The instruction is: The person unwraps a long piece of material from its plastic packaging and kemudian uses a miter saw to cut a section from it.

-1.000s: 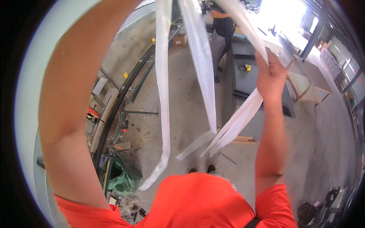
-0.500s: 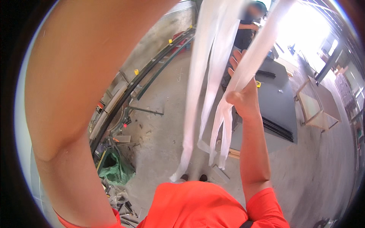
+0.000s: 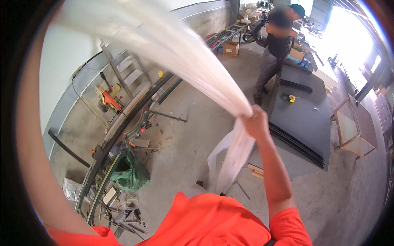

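Note:
A long band of translucent white film [image 3: 193,67], bunched into folds, slants from the upper left down to my right hand [image 3: 257,122]. That hand is closed round it, the fingers wrapped over the gathered film. Below the fist, the loose tail [image 3: 236,158] of the film hangs toward the floor, with one strip curling out to the left. My left arm [image 3: 35,135] is raised along the left rim. Its hand lies beyond the upper left of the view, so whether it grips the film's upper end is hidden.
A grey-topped table [image 3: 305,110] with black strips [image 3: 295,141] and a yellow tape measure [image 3: 292,98] stands right. A person [image 3: 277,45] works behind it. Along the left run a long dark rail [image 3: 123,117], a green sack [image 3: 130,174] and scattered scraps. A wheeled cart [image 3: 355,125] stands far right.
My right hand has gone from open fingers against the film to a closed grip, and sits lower. The film swung from hanging down to slanting up left. My left arm moved outward left.

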